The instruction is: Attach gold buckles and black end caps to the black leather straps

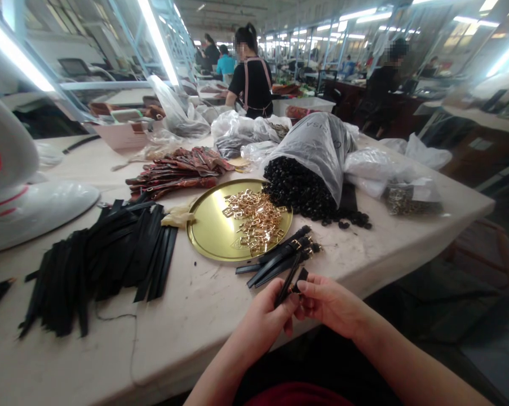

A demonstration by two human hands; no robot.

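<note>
One black strap (284,288) was held in the left hand (273,310), pinched by thumb and fingers, in front of the tray (207,228) and past the near table edge. A short black piece (301,276) was gripped in the right hand (324,299), the fingertips brought close to the left hand's; whether it was part of the same strap could not be told. A gold glint was seen at the fingers, too small to make out.

Gold buckles (258,220) were heaped on the tray, mostly on its right half. Buckled straps (275,260) were laid just in front of the tray, at its near right. Plain straps (106,248) were piled left of the tray. Black loops (299,186) were spilled from a grey bag (322,141) behind the tray's right side. Reddish strips (176,172) were stacked behind the tray to the left. Metal parts (406,198) were bagged well right of the tray. An aproned person (254,84) was seen far behind it.
</note>
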